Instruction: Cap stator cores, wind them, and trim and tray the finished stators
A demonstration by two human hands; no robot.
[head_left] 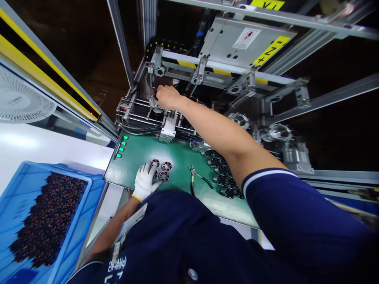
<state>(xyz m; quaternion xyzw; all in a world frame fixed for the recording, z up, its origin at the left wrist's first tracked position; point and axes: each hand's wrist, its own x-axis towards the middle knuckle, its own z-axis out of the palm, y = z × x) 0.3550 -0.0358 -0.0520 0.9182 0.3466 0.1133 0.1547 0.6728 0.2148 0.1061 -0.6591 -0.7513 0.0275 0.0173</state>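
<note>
My left hand (145, 181), in a white glove with a yellow cuff, rests on the green work surface (183, 157). Its thumb and fingers are apart, against the left side of a small group of ring-shaped wound stators (164, 176), black with copper-coloured windings. One stator is partly covered by the fingers. Reaching forward across the bench, my bare right hand (167, 97) is closed at a metal fixture (156, 105) on the left part of the machine. Whatever its fingers grip is hidden from this angle.
Green-handled cutters (194, 173) lie right of the stators. Rows of dark parts (225, 173) sit under my right arm. A blue crate (91, 185) of stators stands left. Above the right hand runs a metal crossbar (216, 65) with clamps. A fan (20, 98) is far left.
</note>
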